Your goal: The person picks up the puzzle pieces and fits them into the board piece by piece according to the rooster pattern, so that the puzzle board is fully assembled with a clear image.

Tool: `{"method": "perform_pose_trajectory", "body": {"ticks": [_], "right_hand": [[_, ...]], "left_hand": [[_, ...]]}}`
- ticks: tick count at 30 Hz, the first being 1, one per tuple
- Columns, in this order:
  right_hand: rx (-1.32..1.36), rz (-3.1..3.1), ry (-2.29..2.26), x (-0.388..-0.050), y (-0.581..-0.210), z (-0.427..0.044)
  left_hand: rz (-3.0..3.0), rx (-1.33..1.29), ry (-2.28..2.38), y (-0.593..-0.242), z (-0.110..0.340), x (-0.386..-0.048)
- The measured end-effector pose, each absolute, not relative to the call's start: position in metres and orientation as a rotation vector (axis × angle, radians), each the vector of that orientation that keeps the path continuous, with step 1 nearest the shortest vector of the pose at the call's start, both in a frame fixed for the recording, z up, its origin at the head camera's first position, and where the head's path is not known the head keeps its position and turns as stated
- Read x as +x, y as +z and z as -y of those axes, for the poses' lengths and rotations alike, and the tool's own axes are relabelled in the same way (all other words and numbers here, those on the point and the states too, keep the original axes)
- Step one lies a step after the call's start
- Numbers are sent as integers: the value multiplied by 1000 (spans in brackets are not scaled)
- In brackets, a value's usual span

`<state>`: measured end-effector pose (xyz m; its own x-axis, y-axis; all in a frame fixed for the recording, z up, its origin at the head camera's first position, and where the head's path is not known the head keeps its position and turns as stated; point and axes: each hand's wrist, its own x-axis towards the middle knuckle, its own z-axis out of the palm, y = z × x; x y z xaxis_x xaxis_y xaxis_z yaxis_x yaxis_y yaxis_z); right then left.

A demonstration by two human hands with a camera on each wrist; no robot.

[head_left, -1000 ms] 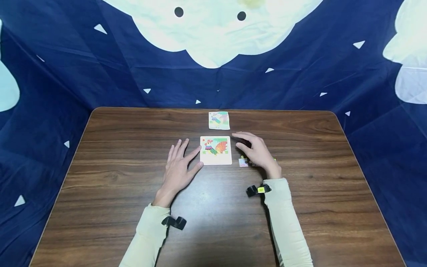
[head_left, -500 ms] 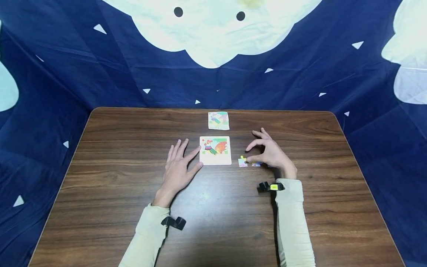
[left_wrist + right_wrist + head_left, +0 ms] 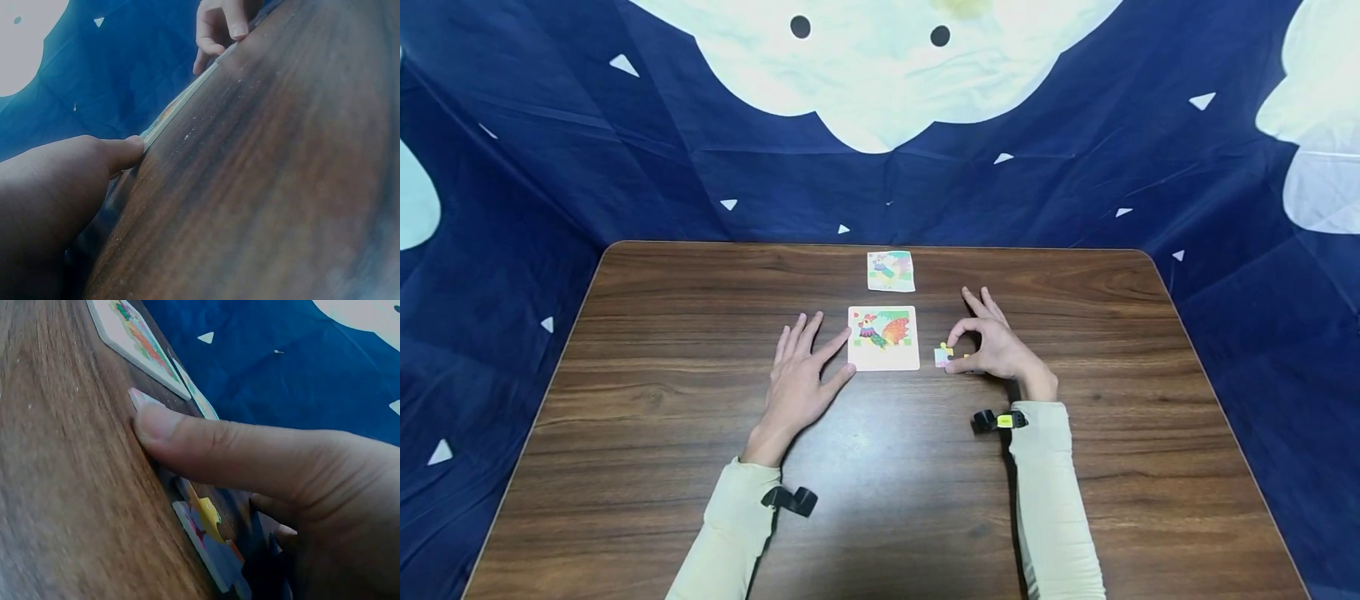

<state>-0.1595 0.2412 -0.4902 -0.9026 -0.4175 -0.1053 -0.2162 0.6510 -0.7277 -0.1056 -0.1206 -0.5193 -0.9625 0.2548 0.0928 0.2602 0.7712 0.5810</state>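
Observation:
In the head view a white puzzle board with a partly filled bird picture lies at mid-table. My left hand rests spread on the table, its thumb and index fingertips touching the board's left edge. To the right of the board my right hand pinches a puzzle piece between thumb and index finger. The piece is pale with a yellow knob. In the right wrist view the thumb covers most of it. Another puzzle piece, pale and yellow, lies on the table beneath that hand.
Behind the board lies a small printed card with a similar bird picture. The wooden table ends at a blue cloth backdrop. Black cameras are strapped to both wrists.
My right hand went right, away from the board, then came down over the pieces and closed finger and thumb on the leftmost one, which has shifted slightly. My left hand stays put.

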Motion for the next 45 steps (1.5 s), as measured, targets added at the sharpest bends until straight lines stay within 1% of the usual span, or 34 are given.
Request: {"method": "perform_pose_trajectory", "body": {"ticks": [13, 35, 45], "right_hand": [[-431, -2695, -1106, -162, -492, -240], [-417, -2770, -1113, -163, -495, -240], [-416, -2755, -1257, -162, -485, -232]], "left_hand": [[2954, -423, -964, -519, 121, -105], [2917, -437, -956, -525, 120, -106], [2917, -434, -958, -524, 120, -107]]}}
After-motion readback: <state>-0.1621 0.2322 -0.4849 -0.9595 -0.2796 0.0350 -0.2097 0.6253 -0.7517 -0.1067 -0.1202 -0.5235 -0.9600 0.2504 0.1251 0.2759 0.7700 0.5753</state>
